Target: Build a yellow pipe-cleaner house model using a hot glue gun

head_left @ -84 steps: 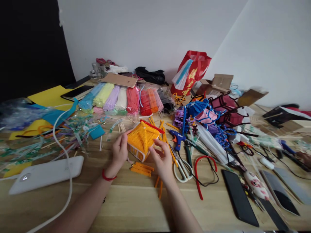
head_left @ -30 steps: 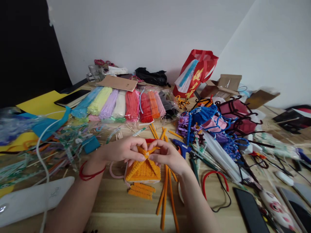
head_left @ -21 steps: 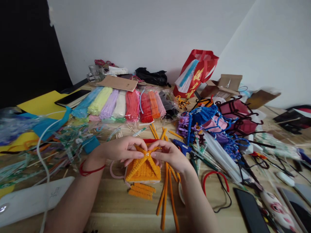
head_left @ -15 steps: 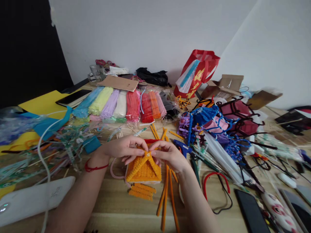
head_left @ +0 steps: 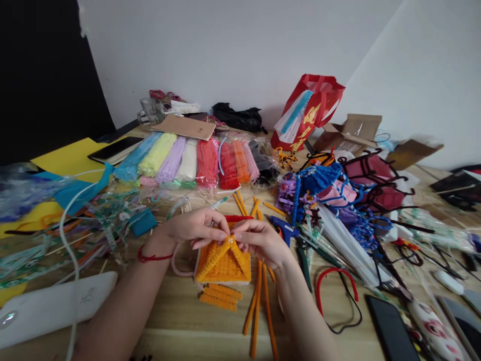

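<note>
An orange pyramid made of pipe cleaners (head_left: 221, 271) stands on the wooden table, ridges running down from its tip, where a small pale spot shows. My left hand (head_left: 199, 229), with a red cord bracelet at the wrist, pinches the tip from the left. From the right, my right hand (head_left: 261, 241) pinches the same tip with thumb and fingers. Anything small between the fingertips is hidden. Zigzag-folded orange strips (head_left: 220, 297) lie just in front of the pyramid. Loose orange pipe cleaners (head_left: 255, 306) lie to its right.
Behind my hands lie bagged bundles of coloured pipe cleaners (head_left: 206, 163). A blue glue gun (head_left: 283, 229) rests right of my right hand, near a pile of finished pieces (head_left: 319, 178). A white power bank (head_left: 56, 308) and a black phone (head_left: 391, 326) flank my arms.
The view has shifted slightly. Both hands keep their pinch at the pyramid's tip, with only slight movement of the fingers and left wrist.
</note>
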Demonstrator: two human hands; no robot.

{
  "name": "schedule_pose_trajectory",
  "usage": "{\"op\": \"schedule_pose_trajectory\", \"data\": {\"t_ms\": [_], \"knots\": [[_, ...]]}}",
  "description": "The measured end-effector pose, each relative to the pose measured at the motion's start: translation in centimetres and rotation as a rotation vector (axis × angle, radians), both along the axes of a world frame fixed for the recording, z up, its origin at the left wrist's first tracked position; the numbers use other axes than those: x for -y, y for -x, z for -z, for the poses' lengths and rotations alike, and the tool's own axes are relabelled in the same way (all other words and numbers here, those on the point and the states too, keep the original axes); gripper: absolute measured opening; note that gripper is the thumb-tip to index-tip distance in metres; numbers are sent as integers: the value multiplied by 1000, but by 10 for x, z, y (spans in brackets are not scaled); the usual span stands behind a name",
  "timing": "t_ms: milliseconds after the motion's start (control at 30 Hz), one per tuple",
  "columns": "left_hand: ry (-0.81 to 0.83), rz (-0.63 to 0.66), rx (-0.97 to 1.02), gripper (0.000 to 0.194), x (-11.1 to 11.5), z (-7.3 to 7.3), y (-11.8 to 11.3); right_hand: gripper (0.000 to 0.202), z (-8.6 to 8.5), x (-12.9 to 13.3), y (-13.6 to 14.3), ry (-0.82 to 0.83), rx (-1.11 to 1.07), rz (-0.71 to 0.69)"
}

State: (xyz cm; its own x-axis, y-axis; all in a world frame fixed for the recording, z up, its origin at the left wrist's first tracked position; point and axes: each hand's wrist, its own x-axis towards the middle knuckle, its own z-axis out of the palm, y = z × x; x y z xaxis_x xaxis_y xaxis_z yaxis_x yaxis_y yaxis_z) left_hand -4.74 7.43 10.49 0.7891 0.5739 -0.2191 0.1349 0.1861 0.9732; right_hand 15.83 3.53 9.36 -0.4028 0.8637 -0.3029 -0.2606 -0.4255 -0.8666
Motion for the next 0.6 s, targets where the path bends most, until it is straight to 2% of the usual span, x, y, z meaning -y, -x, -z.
{"op": "schedule_pose_trajectory", "data": {"t_ms": [400,600], "knots": [[30,1,1,29,-4,8,-1,19,5,-1,0,-26,-21,16],[43,-2,4,28,-4,5,-2,16,7,-1,1,-54,-27,7]]}}
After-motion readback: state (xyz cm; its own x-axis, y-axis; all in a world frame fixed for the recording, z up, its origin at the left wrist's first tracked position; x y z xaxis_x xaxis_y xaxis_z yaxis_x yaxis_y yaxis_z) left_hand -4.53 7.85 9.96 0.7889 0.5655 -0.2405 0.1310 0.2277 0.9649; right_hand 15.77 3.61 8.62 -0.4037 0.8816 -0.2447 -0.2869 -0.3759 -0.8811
